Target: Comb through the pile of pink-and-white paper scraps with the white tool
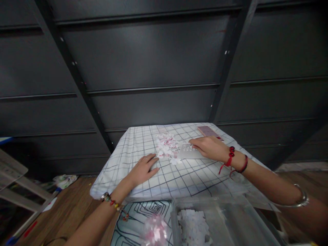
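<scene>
A loose pile of small white and pink pieces, like paper scraps [166, 145], lies on the checked cloth [143, 140]. My left hand [144, 169] rests flat at the near left edge of the pile, fingers stretched out and holding nothing. To the right of the pile, my right hand [208, 147] grips a flat white plastic piece with cut-out slots [187, 152]. The left edge of this plastic piece is beside the scraps, and its right part is hidden behind my fingers.
A pink phone [208, 131] lies behind my right hand. Nearer me are a clear plastic box [225, 218] holding white pieces [193, 227] and a shiny pink-and-white bundle [156, 230] on a patterned surface [130, 218]. A dark panelled wall [153, 54] stands behind.
</scene>
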Motion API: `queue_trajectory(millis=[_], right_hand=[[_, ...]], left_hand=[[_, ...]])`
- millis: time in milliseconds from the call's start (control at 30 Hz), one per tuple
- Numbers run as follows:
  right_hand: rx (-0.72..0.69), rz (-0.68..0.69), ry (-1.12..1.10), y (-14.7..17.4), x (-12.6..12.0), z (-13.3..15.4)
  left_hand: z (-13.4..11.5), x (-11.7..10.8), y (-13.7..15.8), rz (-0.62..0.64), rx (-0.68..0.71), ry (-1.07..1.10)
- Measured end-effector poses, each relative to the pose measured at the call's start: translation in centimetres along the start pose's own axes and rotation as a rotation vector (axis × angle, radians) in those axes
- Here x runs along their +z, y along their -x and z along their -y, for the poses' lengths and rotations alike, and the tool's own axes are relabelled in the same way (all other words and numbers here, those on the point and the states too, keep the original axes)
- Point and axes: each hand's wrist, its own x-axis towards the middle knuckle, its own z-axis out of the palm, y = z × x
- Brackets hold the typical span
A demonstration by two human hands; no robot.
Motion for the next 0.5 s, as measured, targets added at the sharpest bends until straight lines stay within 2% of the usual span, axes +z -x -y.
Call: queue_trajectory(millis=[267,400,500], right_hand=[[0.040,-0.025,0.013,-0.7,0.4,0.1],[0.060,-0.043,0.009,-0.1,0.2,0.1],[0.024,-0.032,-0.004,0.7,0.1,0.2]], left_hand=[[-0.1,0.0,0.1,-0.017,-0.008,0.010],[-0.1,-0.1,0.1,-0.001,-0.013,0.009],[-0.1,-0.1,0.0,0.000,-0.010,0.002]])
